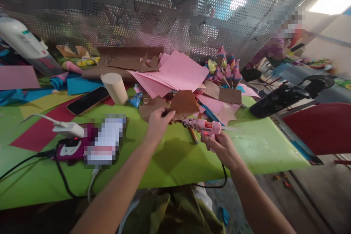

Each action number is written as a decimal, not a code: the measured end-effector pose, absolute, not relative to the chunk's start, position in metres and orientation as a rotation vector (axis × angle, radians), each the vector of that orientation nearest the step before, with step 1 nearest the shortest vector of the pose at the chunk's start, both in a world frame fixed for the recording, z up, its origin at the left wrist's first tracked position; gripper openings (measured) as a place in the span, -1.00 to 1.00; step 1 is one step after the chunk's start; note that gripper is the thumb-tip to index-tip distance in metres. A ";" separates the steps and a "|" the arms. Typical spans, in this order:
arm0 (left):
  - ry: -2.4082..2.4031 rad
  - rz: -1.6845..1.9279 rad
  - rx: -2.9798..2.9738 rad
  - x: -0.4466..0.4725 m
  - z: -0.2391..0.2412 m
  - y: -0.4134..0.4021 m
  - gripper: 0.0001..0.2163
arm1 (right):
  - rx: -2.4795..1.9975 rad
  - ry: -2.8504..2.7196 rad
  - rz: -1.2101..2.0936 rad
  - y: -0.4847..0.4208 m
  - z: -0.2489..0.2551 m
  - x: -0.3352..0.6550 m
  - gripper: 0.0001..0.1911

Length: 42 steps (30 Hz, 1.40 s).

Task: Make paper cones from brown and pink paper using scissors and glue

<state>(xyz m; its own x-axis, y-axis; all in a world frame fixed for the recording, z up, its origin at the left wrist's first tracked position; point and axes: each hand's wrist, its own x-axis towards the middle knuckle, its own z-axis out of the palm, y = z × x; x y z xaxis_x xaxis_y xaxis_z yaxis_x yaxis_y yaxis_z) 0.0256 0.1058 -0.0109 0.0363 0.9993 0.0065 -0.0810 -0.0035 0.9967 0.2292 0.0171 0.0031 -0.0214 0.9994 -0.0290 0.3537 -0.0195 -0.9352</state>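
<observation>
My left hand is closed on a brown piece of paper, pinching its lower left edge and holding it up above the green table. My right hand grips a pink glue gun, whose nozzle points left toward the brown paper's lower edge. A black cord hangs from the gun over the table's front edge.
Pink sheets and brown cut-outs are piled behind the hands. A beige paper cylinder and a phone lie to the left, with a power strip and cables. Small paper cones stand at back right. A red chair is at right.
</observation>
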 end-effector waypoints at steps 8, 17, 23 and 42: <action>1.129 1.243 1.172 0.026 -0.008 0.104 -0.79 | -1.474 -1.520 1.059 0.014 0.003 0.231 -0.56; 1.107 1.232 1.115 0.026 -0.006 0.103 -0.78 | -1.510 -1.526 1.042 0.014 0.001 0.234 -0.57; 1.110 1.212 1.130 0.025 -0.007 0.105 -0.79 | -1.544 -1.410 0.983 0.014 0.003 0.240 -0.53; 1.121 1.228 1.036 0.026 0.000 0.104 -0.79 | -1.596 -1.272 0.874 0.016 0.002 0.257 -0.52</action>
